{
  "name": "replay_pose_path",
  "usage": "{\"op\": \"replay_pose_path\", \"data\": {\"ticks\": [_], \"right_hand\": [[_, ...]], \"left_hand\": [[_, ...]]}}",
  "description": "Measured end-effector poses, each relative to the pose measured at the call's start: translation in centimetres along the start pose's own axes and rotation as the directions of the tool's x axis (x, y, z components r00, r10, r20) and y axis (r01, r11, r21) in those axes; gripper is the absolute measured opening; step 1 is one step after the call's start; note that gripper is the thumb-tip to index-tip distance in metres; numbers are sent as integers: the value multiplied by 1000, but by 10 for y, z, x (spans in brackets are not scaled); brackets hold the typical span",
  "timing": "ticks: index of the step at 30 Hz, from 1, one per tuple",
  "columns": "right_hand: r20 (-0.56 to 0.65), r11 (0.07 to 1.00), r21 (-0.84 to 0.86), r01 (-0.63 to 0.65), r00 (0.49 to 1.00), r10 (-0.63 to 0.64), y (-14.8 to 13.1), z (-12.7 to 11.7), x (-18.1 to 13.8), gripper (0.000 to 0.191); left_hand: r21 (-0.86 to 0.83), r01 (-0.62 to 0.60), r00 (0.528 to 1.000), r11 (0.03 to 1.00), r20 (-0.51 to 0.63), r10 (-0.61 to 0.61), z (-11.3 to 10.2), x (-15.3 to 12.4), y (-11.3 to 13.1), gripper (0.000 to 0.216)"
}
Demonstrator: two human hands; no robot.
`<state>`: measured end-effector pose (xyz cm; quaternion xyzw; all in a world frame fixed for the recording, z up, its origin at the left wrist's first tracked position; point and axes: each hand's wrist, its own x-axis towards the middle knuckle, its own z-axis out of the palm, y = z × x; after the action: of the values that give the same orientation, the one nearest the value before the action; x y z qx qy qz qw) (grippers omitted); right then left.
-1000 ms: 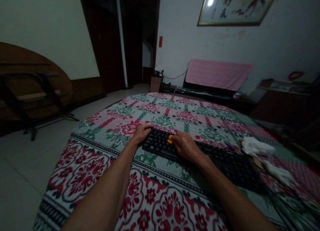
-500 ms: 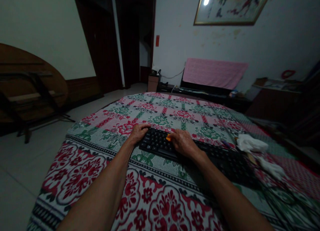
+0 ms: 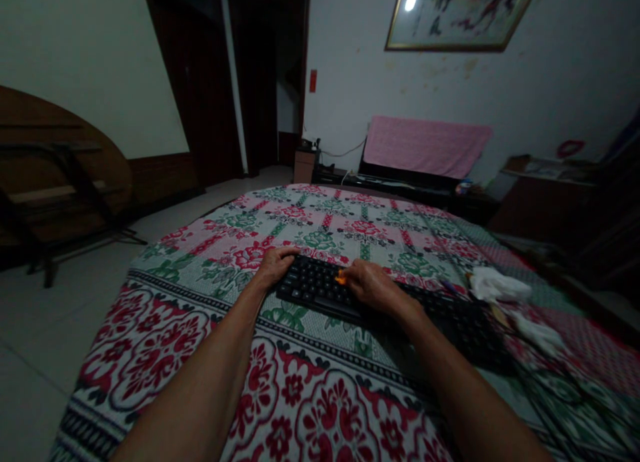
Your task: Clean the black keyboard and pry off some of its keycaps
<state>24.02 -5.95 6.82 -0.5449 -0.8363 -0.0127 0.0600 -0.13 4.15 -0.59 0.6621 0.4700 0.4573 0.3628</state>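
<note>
A long black keyboard (image 3: 320,290) lies on the patterned cloth in front of me. My left hand (image 3: 275,267) is closed around its left end, with the fingers along the far edge. Over the middle of the keys, my right hand (image 3: 373,285) pinches a small orange piece (image 3: 341,277) that rests on or just above them. What kind of thing the orange piece is, I cannot make out. My right hand and forearm hide part of the keyboard's middle.
White crumpled tissues (image 3: 500,284) lie beyond the keyboard's right end, with dark cables (image 3: 545,409) nearer me. The flowered cloth (image 3: 320,215) covers the surface. Farther off are a pink towel (image 3: 425,145) over a dark panel and a folded round table (image 3: 65,175).
My right hand has shifted slightly to the right along the keys with the orange piece. The left hand keeps its hold on the keyboard's end.
</note>
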Motion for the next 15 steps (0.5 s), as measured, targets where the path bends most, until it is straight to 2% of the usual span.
{"op": "replay_pose_path", "data": {"ticks": [3,5,10,12,15], "right_hand": [[64,999,-3,-45,997,45,6,-2,-2,21],[24,999,24,-39,999,39,8,-3,-3,21],[-159,987,98,124,981,-108,-11,8,1,26],[-174,980,90,177,972,-159,-21,13,4,24],[-130,982,51,180,976,-172,-28,15,4,23]], "left_hand": [[2,-5,1000,1000,-3,5,0,0,-1,30],[0,-6,1000,1000,-4,6,0,0,-2,30],[-5,-5,1000,1000,11,5,0,1,-3,31],[-4,-4,1000,1000,15,4,1,1,-3,31],[1,1,1000,1000,18,-1,0,0,-2,32]]}}
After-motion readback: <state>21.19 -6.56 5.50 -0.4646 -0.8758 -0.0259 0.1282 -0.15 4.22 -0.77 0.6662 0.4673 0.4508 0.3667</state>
